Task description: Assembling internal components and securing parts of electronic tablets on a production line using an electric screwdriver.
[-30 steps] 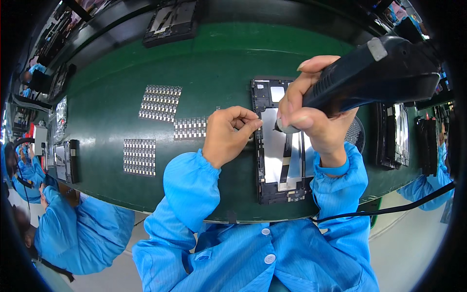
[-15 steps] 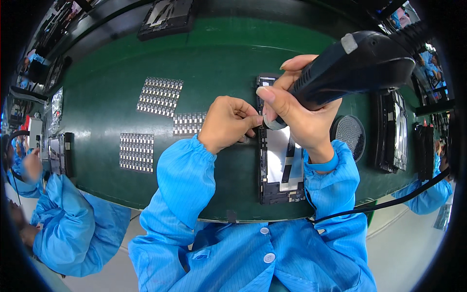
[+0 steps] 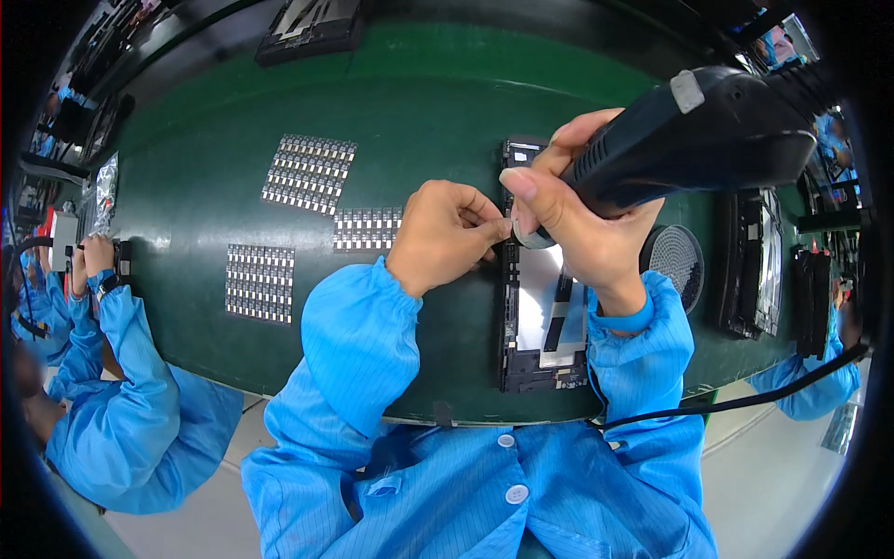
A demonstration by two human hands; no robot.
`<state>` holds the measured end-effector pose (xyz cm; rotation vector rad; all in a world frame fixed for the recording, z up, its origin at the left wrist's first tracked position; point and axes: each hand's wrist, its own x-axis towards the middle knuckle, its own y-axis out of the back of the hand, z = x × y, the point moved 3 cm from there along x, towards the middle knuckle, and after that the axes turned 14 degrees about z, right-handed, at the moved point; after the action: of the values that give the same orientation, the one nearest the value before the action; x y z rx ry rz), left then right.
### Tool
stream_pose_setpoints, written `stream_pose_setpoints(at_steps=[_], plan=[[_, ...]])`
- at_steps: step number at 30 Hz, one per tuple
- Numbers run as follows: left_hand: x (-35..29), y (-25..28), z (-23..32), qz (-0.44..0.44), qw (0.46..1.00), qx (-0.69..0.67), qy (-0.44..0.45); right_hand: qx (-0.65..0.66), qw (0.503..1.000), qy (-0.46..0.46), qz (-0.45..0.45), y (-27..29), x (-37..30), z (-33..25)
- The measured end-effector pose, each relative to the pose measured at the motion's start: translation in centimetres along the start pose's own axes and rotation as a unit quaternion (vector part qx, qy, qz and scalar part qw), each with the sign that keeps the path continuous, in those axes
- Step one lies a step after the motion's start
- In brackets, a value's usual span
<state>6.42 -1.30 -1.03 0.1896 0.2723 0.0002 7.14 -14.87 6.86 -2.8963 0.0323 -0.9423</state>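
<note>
Right hand (image 3: 601,238) grips a bulky black tool (image 3: 694,144) whose slip could scratch the flat black-and-silver device (image 3: 538,303); left hand (image 3: 440,233) pinches, contents hidden.

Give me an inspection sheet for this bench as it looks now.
Surface: green table, with light reflections.
Work items: opened device lies partly beneath the right hand; three board sheets lie to its left.
Clutter: round dish and dark stack at right.
Left hand: thumb and finger pinched by the device's left edge; anything between them can't be made out.
Right hand: grips a black handheld tool, its pale nose near that edge.
Cables: black cable passes the right sleeve.
Surroundings: co-worker in blue at left.
</note>
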Motion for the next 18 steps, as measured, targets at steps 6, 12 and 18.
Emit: stream_pose_setpoints(at_steps=[6, 12, 18], plan=[[0.7, 6.4, 2.2, 0.076, 0.989, -0.038, -0.119, -0.004, 0.999, -0.023, -0.034, -1.0, -0.6, -0.7], [0.3, 7.1, 0.8, 0.111, 0.927, 0.225, -0.280, -0.001, 0.999, -0.033, -0.029, -1.0, -1.0, -0.3], [0.3, 5.7, 1.2, 0.083, 0.900, 0.332, -0.271, 0.056, 0.997, -0.056, 0.003, 0.0, 0.0, -0.5]])
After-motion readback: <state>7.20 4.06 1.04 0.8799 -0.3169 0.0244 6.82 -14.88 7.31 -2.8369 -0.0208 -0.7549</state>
